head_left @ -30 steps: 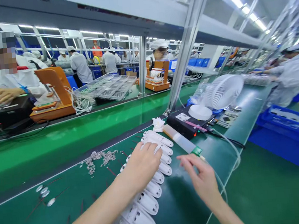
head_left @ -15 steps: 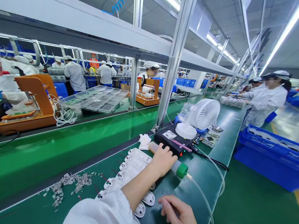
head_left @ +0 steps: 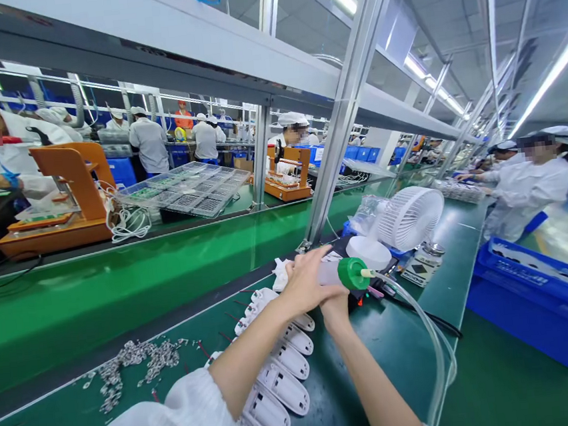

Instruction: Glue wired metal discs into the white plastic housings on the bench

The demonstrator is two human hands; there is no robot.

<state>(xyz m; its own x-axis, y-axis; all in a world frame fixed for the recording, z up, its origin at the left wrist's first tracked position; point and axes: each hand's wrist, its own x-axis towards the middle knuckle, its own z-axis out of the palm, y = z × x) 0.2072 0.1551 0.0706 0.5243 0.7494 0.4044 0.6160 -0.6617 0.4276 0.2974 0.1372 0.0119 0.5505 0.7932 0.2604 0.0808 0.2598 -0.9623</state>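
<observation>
A translucent glue-dispensing syringe [head_left: 329,273] with a green cap [head_left: 353,273] is tilted above the bench, its capped end toward the right. My left hand [head_left: 303,283] is closed around its barrel, thumb beneath and fingers over the top. Just below, my right hand [head_left: 334,308] meets the left hand at the syringe; its fingers are hidden. A clear tube [head_left: 427,313] runs from the cap down to the right. White plastic housings [head_left: 281,387] lie in a row under my left forearm, some with thin red wires. Crumpled white tissue [head_left: 280,275] lies behind my left hand.
Small metal parts [head_left: 147,360] are scattered on the left of the bench. A white fan [head_left: 410,217] and a black box with a white round lid [head_left: 368,252] stand behind my hands. A metal post [head_left: 334,161] rises behind. Blue crates [head_left: 538,302] flank the right edge.
My left hand has lifted the syringe, and its capped end has swung up. My right hand has moved up and forward from the bench to meet it. The view has shifted slightly.
</observation>
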